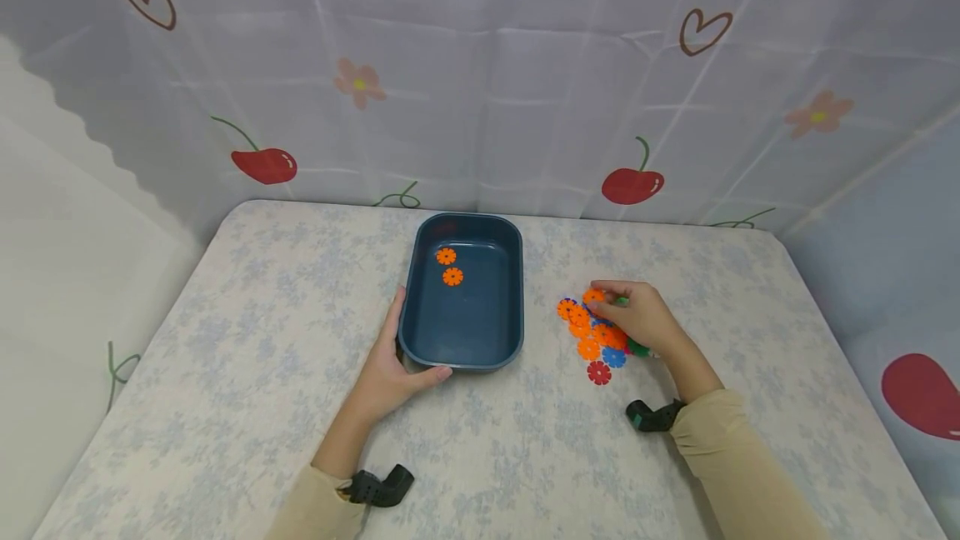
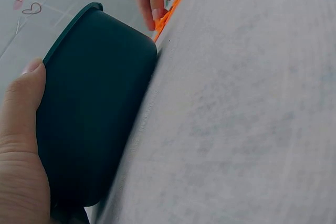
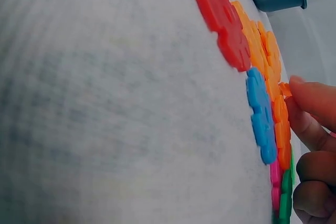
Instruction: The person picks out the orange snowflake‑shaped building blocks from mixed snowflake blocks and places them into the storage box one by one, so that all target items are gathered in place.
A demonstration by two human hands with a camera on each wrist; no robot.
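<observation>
A dark blue tray (image 1: pixel 461 319) lies on the table with two orange notched discs (image 1: pixel 453 277) inside. My left hand (image 1: pixel 384 380) holds its near left corner, fingers along the left side and thumb at the front rim; the left wrist view shows the thumb of this hand (image 2: pixel 23 124) against the tray wall (image 2: pixel 94 108). Right of the tray, my right hand (image 1: pixel 643 317) pinches an orange disc (image 1: pixel 593 296) at the pile's far edge. In the right wrist view, the thumb and a finger of that hand (image 3: pixel 317 124) meet on an orange piece (image 3: pixel 285 89).
The pile holds several orange discs (image 1: pixel 588 348), a red disc (image 1: pixel 599 372) at its near edge, a blue disc (image 1: pixel 614 357) and green ones partly under the right hand. A patterned cloth covers the table (image 1: pixel 525 457); a printed curtain (image 1: pixel 480 107) hangs behind it.
</observation>
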